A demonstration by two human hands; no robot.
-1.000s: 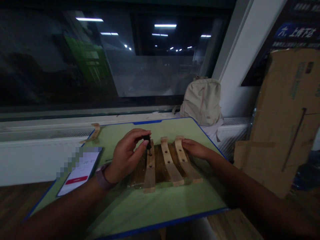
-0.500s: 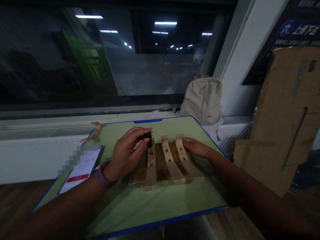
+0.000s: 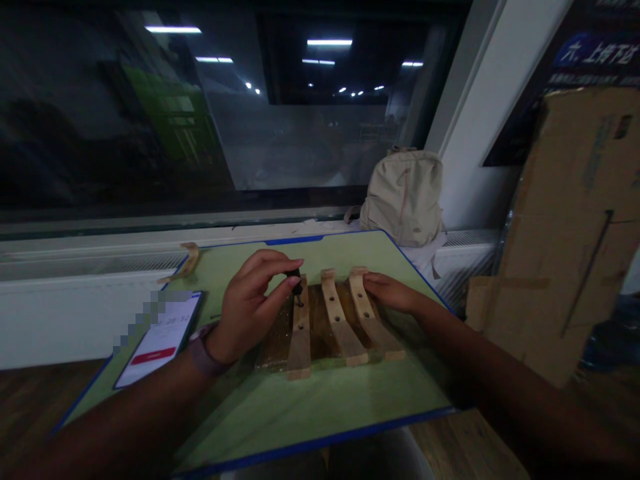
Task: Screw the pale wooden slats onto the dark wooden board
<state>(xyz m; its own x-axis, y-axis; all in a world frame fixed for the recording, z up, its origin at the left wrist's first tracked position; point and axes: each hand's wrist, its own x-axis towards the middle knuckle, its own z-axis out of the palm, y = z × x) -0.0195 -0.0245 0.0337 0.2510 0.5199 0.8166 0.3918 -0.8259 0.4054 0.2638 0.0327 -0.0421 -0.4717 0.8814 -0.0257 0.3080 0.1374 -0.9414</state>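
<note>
My left hand (image 3: 255, 293) pinches the black handle of a small screwdriver (image 3: 297, 283) between thumb and fingertips. Its shaft points down to the upper hole of the left curved wooden piece (image 3: 301, 347). Two more such pieces, a middle one (image 3: 345, 337) and a right one (image 3: 377, 328), lie beside it, each with two holes. All three rest across a brown, shiny wooden board (image 3: 275, 343). At the upper end of the right piece, my right hand (image 3: 393, 292) grips its edge, with the fingertips partly hidden.
The green table (image 3: 240, 420) has a blue edge. On its left lies a phone (image 3: 160, 340) with a lit screen; another curved wooden piece (image 3: 189, 261) is at the far left edge. A beige backpack (image 3: 405, 197) stands behind, and cardboard (image 3: 575, 233) leans at the right.
The view has shifted slightly. My left hand's fingers have turned a little on the screwdriver handle, whose tip stays at the same hole. My right hand stays at the right wooden piece.
</note>
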